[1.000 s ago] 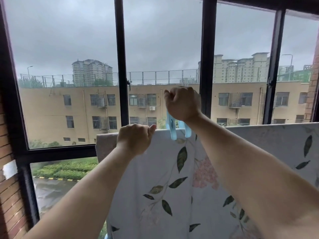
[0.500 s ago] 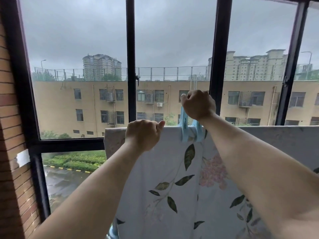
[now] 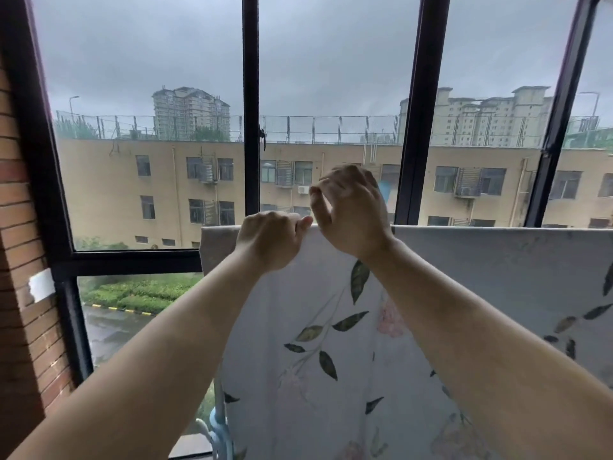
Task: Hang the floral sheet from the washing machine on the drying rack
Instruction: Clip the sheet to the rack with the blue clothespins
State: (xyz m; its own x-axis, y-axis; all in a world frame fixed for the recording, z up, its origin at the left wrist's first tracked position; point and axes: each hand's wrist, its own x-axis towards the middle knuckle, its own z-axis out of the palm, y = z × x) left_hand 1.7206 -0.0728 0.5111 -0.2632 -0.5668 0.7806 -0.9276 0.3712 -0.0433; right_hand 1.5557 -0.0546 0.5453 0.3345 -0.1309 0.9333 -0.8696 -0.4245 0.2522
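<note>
Judging by how the cloth lies, most of the job looks done. The sheet is draped over a level top line that runs from just left of the left hand out past the right hand, and it hangs flat below both wrists on the person's side. The fold hides whatever bar carries it, so the rack itself cannot be seen.

The left hand grips the top fold with its fingers curled over the edge and its thumb tip pointing toward the right hand. The right hand is raised just above the fold, close beside the left, with its fingers loosely curved. A pale blue smear shows at its far side. It may be a peg, but I cannot tell whether the hand holds it. What is left is probably fixing and smoothing this end of the cloth.

The sheet's side edge sits just left of the left knuckles, with only a short strip of cloth beyond them. To the right of the right hand the top edge carries on out of view. A dark window frame stands just beyond the right hand, so there seems little room forward. Space is open above the fold and back toward the person. A pale blue plastic piece hangs low under the left forearm.
</note>
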